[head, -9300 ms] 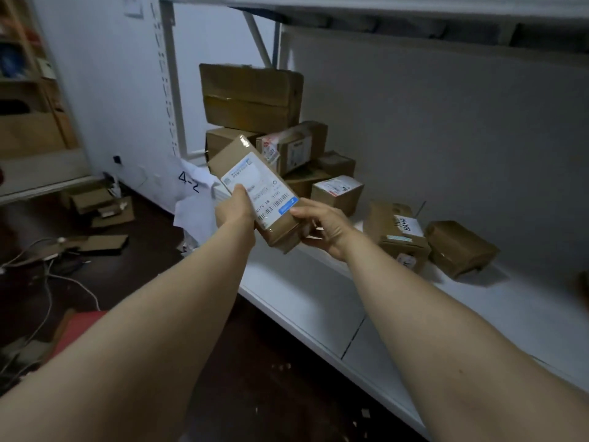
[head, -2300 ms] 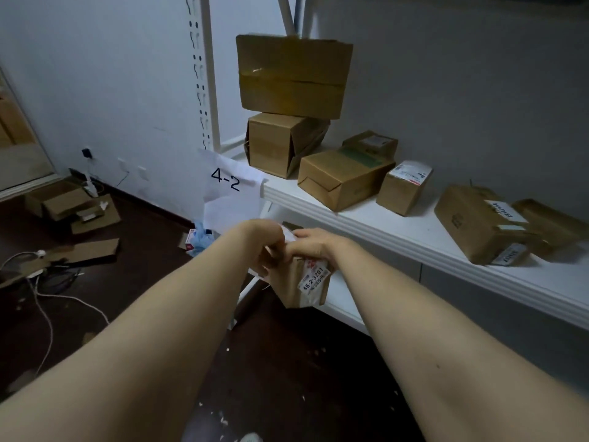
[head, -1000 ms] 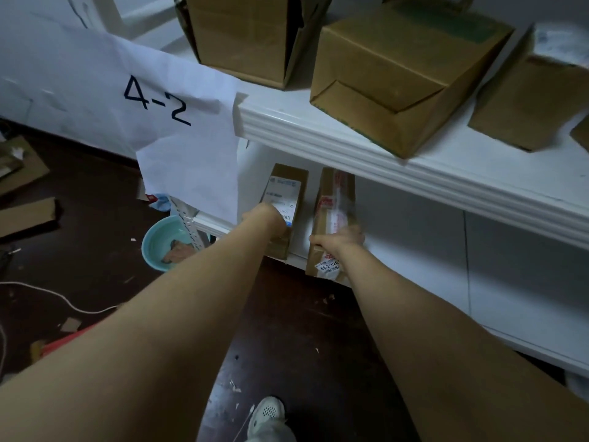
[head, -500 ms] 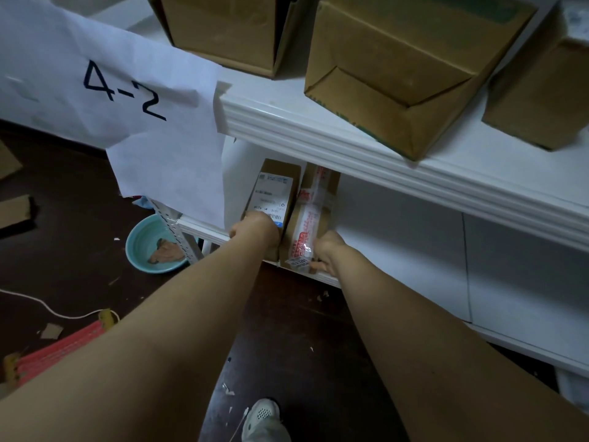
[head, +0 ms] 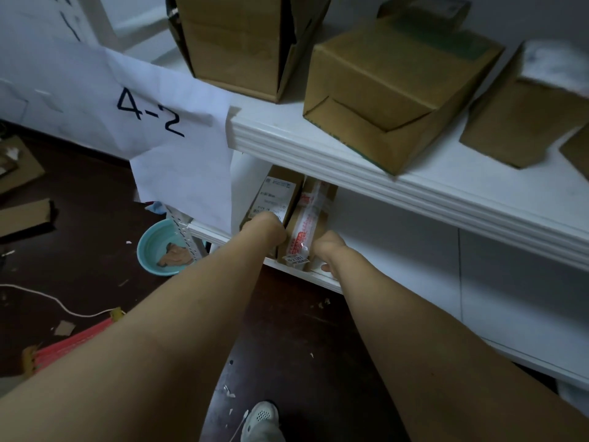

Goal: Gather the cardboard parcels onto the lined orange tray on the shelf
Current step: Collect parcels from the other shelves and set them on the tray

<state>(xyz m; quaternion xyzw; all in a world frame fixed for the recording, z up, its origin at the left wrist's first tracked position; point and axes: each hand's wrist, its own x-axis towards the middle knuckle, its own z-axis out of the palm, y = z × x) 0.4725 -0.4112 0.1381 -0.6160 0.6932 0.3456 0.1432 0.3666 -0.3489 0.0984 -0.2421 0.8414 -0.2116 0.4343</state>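
Note:
Two cardboard parcels stand side by side at the left end of the lower white shelf. The left parcel carries a white label, and my left hand is curled against its front end. A strip of red-printed tape runs along the right parcel. My right hand is closed against that parcel's right side, with the thumb at the shelf's front edge. The fingertips of both hands are hidden. No orange tray is in view.
The upper shelf holds several brown boxes, among them a tall one and a wide one. A paper sign "4-2" hangs at its left end. A teal bowl, a white cord, cardboard scraps and my shoe are on the dark floor.
I carried a parcel down from the upper shelf. The taped parcel now sits beside the labelled one, and my right hand has moved from its front end to its right side.

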